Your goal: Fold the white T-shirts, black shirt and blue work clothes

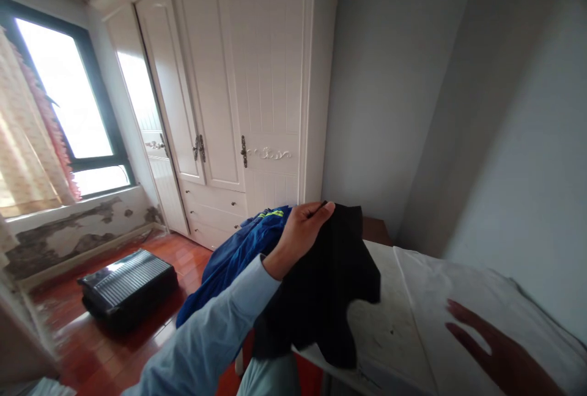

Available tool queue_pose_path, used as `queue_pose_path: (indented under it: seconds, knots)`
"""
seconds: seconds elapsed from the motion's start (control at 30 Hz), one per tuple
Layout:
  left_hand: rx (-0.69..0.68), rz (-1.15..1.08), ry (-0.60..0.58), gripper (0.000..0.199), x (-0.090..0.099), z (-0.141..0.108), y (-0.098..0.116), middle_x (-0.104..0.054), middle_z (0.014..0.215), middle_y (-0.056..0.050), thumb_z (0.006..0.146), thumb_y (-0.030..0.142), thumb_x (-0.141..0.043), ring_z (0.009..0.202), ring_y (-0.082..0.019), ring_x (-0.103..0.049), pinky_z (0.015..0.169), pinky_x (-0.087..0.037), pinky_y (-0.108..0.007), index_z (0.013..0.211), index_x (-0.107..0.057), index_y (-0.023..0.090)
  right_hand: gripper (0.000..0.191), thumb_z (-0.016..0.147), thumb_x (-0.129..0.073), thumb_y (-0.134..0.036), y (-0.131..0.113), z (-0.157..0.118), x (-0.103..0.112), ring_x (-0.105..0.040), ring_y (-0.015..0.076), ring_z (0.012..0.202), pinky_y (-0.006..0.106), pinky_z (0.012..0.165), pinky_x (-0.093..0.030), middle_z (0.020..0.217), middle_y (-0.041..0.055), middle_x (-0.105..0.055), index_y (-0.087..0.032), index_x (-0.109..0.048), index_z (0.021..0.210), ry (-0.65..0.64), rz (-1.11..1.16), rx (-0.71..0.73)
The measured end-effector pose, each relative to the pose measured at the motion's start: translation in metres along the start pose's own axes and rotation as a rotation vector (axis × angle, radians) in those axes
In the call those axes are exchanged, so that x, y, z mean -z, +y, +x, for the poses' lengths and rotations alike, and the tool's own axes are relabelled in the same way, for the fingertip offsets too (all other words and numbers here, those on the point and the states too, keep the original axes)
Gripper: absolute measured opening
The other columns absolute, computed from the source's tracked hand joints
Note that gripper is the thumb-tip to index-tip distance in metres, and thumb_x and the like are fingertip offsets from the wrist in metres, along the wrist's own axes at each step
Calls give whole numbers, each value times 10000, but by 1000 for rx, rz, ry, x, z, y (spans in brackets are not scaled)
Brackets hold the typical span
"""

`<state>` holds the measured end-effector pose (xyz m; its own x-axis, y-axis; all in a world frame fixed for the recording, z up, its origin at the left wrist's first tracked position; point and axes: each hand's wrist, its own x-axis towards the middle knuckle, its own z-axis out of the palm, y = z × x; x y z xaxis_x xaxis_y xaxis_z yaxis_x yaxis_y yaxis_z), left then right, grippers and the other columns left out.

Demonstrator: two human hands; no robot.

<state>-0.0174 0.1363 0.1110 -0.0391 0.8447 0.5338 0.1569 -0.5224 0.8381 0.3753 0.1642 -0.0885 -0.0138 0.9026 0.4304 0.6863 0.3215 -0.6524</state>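
Note:
My left hand pinches the top edge of a black garment, whose exact kind I cannot make out. The cloth hangs down over the near edge of a pale table. Behind my left forearm lies blue clothing with a yellow-green stripe. Off to the right, my right hand is held with thumb and fingers apart and nothing between them. Beneath it spreads a white cloth on the table.
A black ribbed suitcase lies on the red wooden floor at left. The white wardrobe stands behind, its doors closed. A brown piece of furniture shows past the table by the grey wall. At far left are a window and curtain.

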Motion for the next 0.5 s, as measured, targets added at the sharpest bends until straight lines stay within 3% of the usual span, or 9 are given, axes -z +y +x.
queue_pose_path:
  seconds: [0.1, 0.2, 0.27, 0.37, 0.43, 0.5]
  knots:
    - [75, -101, -15, 551, -24, -16, -10, -262, 630, 52, 860, 629, -603, 581, -80, -236, 513, -206, -238, 610, -355, 205, 585, 805, -622, -674, -68, -9, -32, -611, 368, 1252, 534, 1088, -492, 1313, 85, -686, -330, -680, 1275, -353, 366, -59]
    - [102, -127, -39, 551, -39, -36, -7, -258, 628, 51, 877, 617, -594, 579, -82, -228, 509, -202, -242, 612, -338, 207, 619, 793, -709, -618, -126, -10, -44, -594, 371, 1266, 525, 1103, -467, 1341, 109, -666, -268, -665, 1302, -529, 625, -1]
    - [101, -111, -60, 556, -41, -51, -4, -258, 618, 49, 880, 612, -595, 577, -85, -232, 509, -205, -246, 603, -333, 207, 596, 755, -780, -572, -152, -6, -42, -657, 366, 1153, 524, 1040, -508, 1236, 111, -720, -229, -697, 1235, -586, 728, -41]
    - [136, -85, -22, 557, -33, -75, -14, -284, 606, 42, 861, 621, -616, 578, -94, -258, 517, -237, -248, 587, -374, 200, 482, 761, -792, -545, -174, 4, -23, -721, 313, 949, 474, 901, -569, 1031, 82, -774, -203, -732, 1095, -502, 895, -236]
    - [191, -94, 45, 544, -28, -92, -32, -334, 619, 32, 852, 622, -629, 593, -103, -299, 543, -293, -243, 589, -421, 193, 444, 726, -818, -547, -182, 9, -2, -730, 284, 864, 440, 846, -584, 938, 62, -779, -212, -731, 1004, -315, 1001, -333]
    - [240, -93, 77, 544, -27, -108, -52, -386, 632, 22, 846, 621, -635, 610, -113, -356, 576, -346, -240, 576, -442, 190, 467, 639, -868, -562, -190, 13, 21, -730, 280, 826, 431, 821, -592, 883, 52, -776, -229, -715, 927, -150, 1050, -340]
